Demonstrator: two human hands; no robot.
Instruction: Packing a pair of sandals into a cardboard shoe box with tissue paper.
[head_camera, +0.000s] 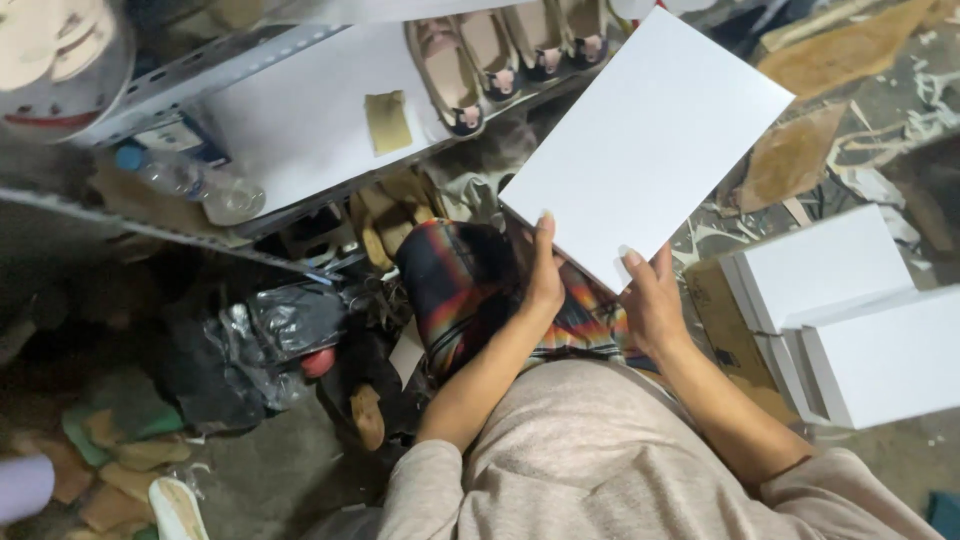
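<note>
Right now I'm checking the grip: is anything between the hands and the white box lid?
Nothing visible. The left hand and right hand both grip the white box lid directly at its near edge, thumbs on top.

Beige sweatshirt, sleeves pushed up

White box (645, 140), flat rectangular, plain unmarked top, closed. Tilted diagonally, long axis running lower-left to upper-right, held up in the air at its lower edge, above the cluttered floor.
</note>
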